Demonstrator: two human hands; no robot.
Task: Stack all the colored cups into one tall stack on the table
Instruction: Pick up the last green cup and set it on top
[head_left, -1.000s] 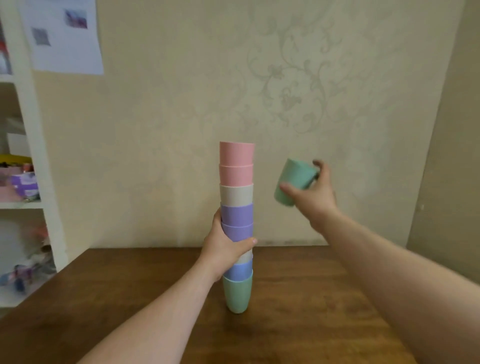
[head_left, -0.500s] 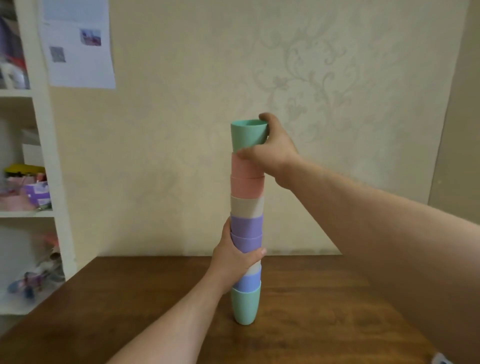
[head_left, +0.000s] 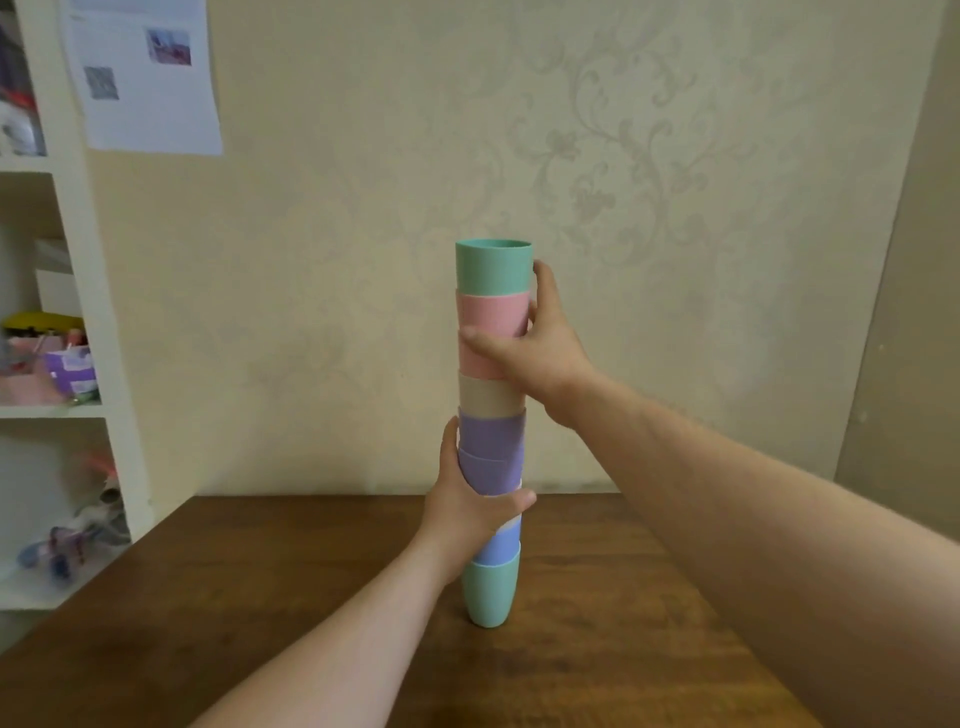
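Wooden table (head_left: 649, 597) bears stack (head_left: 492, 431) (shelves (head_left: 78, 291) left).

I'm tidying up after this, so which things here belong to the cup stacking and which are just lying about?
Job: cup stack, top green cup, left hand, right hand, wooden table.
Lying about: shelf clutter, paper sheet on wall.

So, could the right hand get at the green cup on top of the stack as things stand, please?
Probably yes: the right hand already grips the pink cups just beneath the top green cup, with nothing between.
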